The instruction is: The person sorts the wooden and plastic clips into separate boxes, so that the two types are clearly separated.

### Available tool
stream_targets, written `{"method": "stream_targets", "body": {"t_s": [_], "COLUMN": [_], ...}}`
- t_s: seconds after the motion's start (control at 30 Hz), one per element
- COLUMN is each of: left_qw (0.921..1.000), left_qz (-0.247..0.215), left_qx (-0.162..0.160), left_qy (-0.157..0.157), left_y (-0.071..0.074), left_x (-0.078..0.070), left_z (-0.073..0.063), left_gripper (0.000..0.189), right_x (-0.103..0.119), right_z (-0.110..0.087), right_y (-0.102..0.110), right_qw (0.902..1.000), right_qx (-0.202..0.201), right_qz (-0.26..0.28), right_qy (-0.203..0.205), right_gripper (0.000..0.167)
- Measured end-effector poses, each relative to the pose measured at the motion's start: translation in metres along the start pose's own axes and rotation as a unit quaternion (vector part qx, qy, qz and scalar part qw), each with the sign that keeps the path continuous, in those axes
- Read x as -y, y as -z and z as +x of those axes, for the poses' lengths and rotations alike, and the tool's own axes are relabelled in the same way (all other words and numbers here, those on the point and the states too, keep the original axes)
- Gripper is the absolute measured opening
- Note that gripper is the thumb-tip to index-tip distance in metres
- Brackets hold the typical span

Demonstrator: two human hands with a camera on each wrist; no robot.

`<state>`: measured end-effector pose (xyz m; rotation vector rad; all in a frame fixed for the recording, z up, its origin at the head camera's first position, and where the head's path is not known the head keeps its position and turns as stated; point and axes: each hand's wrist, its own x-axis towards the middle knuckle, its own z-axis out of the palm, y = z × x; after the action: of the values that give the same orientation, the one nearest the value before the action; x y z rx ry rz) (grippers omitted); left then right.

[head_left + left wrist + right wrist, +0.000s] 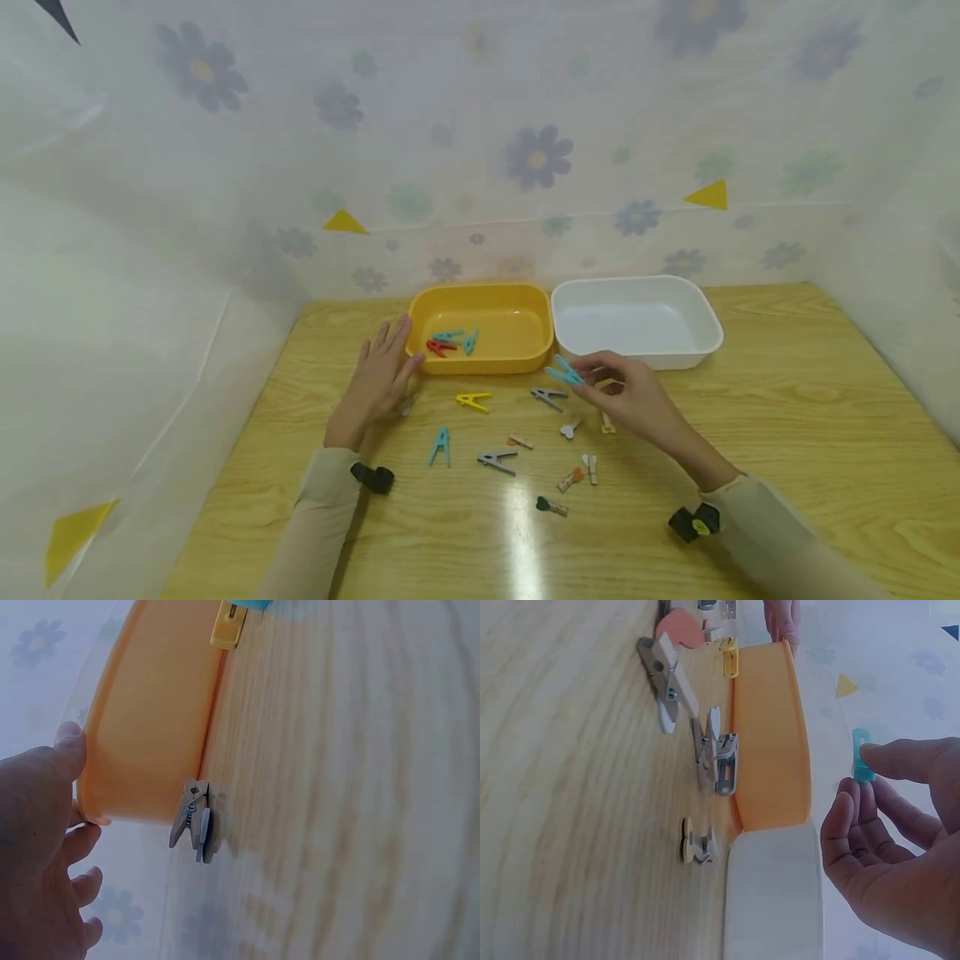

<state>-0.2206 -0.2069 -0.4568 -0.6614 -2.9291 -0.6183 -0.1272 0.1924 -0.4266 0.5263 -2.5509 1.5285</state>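
While the left hand (378, 375) touches the left end of the yellow tray (517, 329), its fingers are extended, thumb spread to the front corner. Wooden clip (407, 406) sits just beside that corner, partly hidden in head view.

Tray is rounded-rectangular, glossy. Inside, front left: light-blue clips (471, 341) bunched with a red clip (441, 347).

In front, on the wood-grain table (465, 542), left to right: blue table clip (440, 447), yellow clip (473, 403), grey clip (498, 461), orange-heart clip (520, 442), second grey clip (550, 397), green-heart clip (552, 506).

Held clip (564, 372): light-blue plastic, V-shaped in head view, spread legs pointing left, slot along one face in right wrist view. It's off the table, near where the trays meet. Right hand (626, 392) pinches it, thumb against fingers.

White tray (637, 329) stands beside the yellow one, same shape, pale smooth floor showing.
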Motion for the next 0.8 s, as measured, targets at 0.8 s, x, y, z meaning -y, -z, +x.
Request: {"method": "stream_targets", "body": {"t_s": [0.8], "left_qw": [1.0], "left_qz": [0.003], "left_qx": [0.002], "left_qy": [-0.001], "left_y": [-0.001], "left_x": [0.001], "left_z": [0.0], "left_gripper": [0.074], "right_x": [0.009], "right_z": [0.038], "right_y": [-0.019], "right_qw": [0.999], "right_qx": [0.015], "right_qz": [0.04], "right_qy": [0.014], "right_gripper": [0.028]}}
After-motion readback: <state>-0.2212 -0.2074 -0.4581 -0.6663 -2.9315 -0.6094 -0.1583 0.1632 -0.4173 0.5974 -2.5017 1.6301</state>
